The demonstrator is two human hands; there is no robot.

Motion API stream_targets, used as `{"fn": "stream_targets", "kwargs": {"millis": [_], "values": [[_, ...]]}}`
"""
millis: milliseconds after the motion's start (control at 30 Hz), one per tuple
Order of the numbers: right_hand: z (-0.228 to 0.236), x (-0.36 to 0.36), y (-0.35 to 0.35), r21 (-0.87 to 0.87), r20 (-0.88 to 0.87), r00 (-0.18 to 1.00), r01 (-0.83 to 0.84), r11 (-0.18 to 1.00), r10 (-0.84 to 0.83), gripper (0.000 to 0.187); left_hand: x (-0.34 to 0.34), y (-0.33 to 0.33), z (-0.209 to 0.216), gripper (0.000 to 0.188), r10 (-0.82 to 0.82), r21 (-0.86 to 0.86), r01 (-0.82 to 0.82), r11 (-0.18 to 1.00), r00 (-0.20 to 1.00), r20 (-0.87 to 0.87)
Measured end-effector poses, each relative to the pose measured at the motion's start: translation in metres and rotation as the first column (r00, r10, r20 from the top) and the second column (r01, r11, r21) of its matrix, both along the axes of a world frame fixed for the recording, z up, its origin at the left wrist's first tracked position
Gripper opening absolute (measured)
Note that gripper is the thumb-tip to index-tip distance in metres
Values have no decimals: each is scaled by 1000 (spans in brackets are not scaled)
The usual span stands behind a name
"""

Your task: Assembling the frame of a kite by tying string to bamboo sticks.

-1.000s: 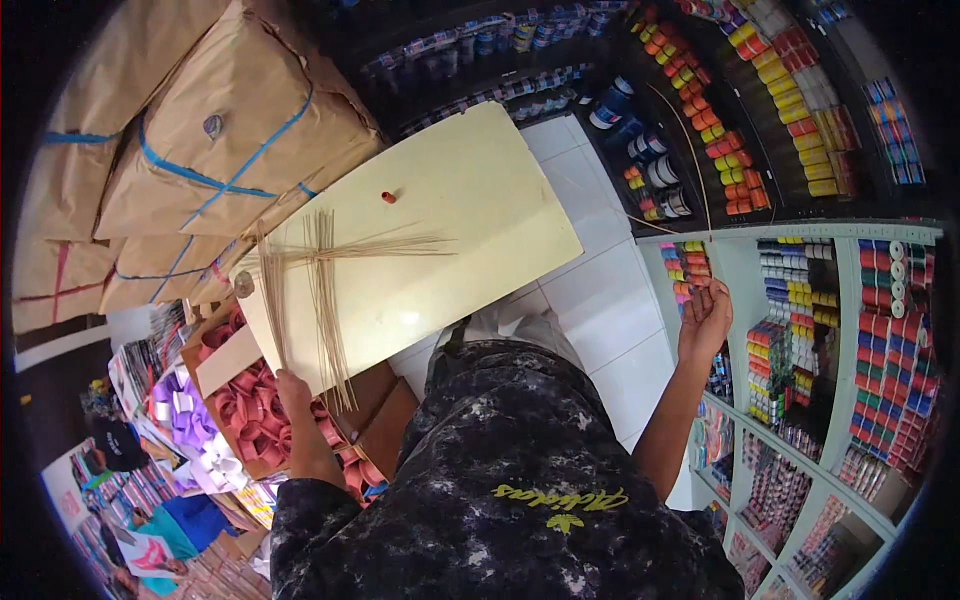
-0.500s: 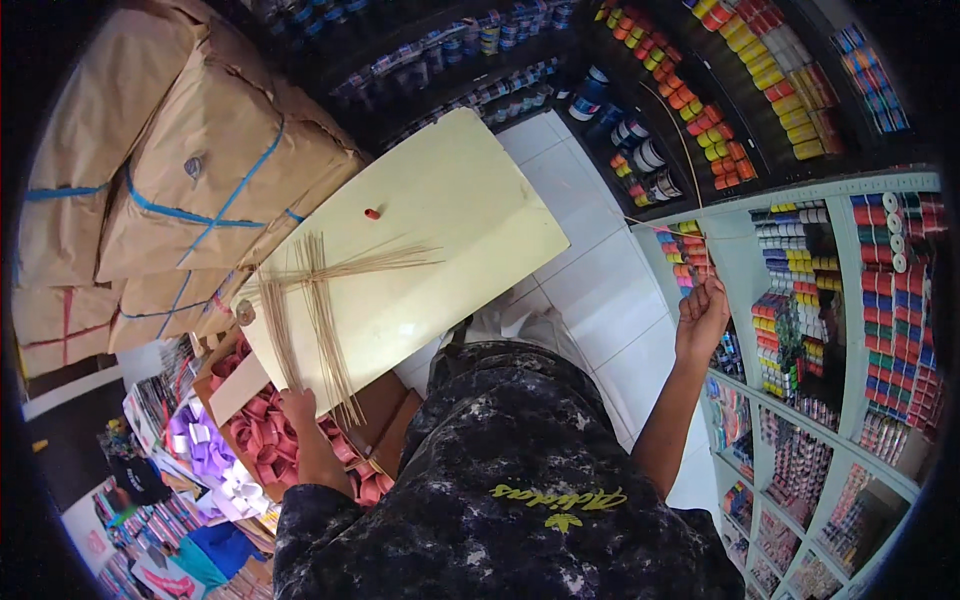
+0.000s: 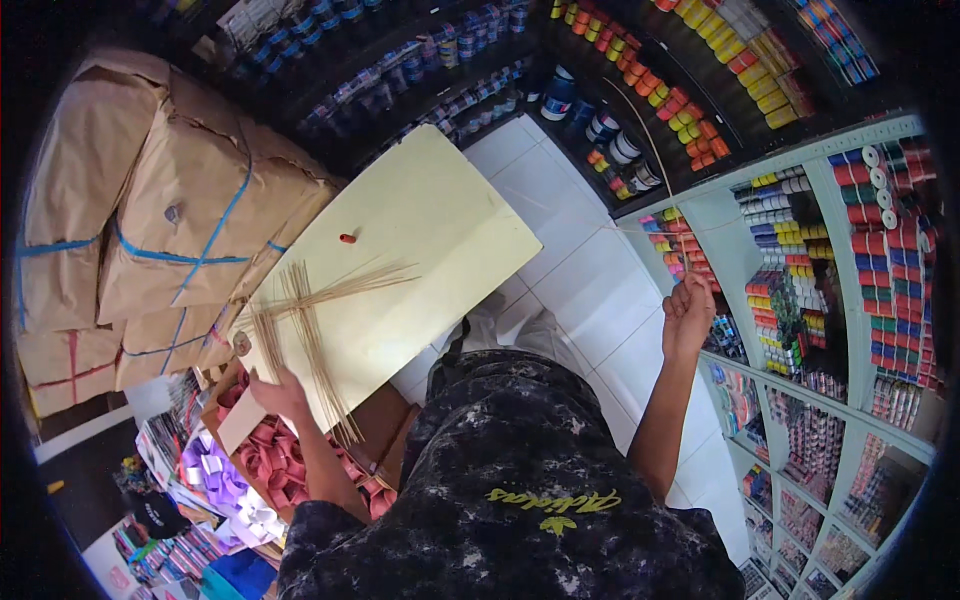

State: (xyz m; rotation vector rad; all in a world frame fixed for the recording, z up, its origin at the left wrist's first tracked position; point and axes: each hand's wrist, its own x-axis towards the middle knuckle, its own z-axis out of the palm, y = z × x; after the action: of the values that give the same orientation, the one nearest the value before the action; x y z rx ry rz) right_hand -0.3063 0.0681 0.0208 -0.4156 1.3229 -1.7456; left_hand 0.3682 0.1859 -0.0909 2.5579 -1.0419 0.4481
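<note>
A pale yellow board (image 3: 450,200) lies at a slant in front of me. On it, thin brown sticks (image 3: 325,360) are laid out in several loose bundles, one crossing over the others. My left hand (image 3: 280,394) is at the board's near left edge, by the stick ends, its fingers apart. Raised off to the right, my right hand (image 3: 688,312) is closed round the lower end of a long thin brown stick (image 3: 655,150), which bends up and away to the left. A small red piece (image 3: 347,238) sits on the board beyond the sticks.
Large brown paper parcels (image 3: 190,190) tied with blue string stand at the left. Below the board is a box of pink ribbon loops (image 3: 275,460), with purple and white ribbons (image 3: 215,470) beside it. Shelves of coloured spools (image 3: 880,270) line the right; dark shelves of cans (image 3: 430,60) stand ahead.
My left hand has moved up and left along the board's edge. My right hand still holds the stick, slightly lower. The whole view has shifted a little.
</note>
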Motion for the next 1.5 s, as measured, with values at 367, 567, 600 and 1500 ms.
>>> {"fn": "stream_targets", "kwargs": {"millis": [367,567,600,1500], "values": [[4,15,17,15,-124,990,-62,998,63,14,-333,-199,120,32,-930,-647,669,366,249,-268],[19,19,40,68,-243,968,-52,996,67,14,-451,-229,164,30,-887,-730,667,149,-236,-396],[25,17,46,99,-271,958,-68,993,93,15,-464,-238,165,31,-775,-794,543,273,-365,-516],[0,-25,61,103,-22,989,-144,984,147,18,-576,-416,151,38,51,-509,402,762,-820,-570]]}}
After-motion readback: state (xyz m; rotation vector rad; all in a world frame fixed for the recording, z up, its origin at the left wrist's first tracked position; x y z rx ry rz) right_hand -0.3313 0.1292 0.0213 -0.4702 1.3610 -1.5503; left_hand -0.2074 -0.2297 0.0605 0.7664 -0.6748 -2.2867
